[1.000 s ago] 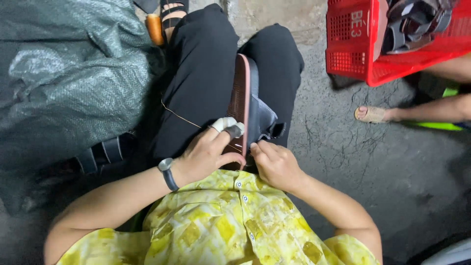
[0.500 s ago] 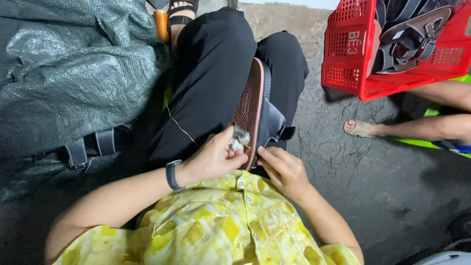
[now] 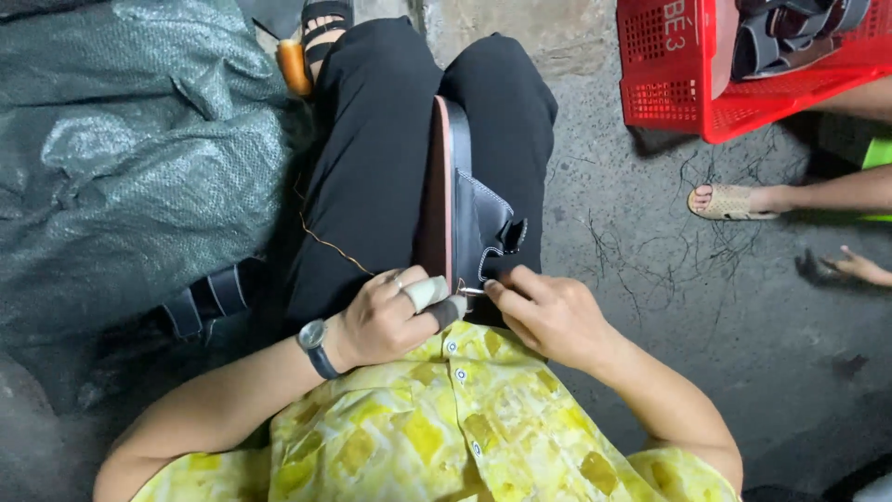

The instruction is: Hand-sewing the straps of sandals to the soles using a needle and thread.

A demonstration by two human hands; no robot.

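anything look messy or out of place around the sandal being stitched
Loose dark thread scraps lie scattered over the concrete floor beside the red crate. The sandal on the lap, between left hand and right hand, looks intact.

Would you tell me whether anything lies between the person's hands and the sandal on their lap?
Nothing visible does. The left hand and right hand both rest directly on the near end of the dark sandal, meeting at its edge.

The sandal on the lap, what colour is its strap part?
The sandal has dark navy-black straps with pale stitching, over a reddish-brown sole; the head view shows it.
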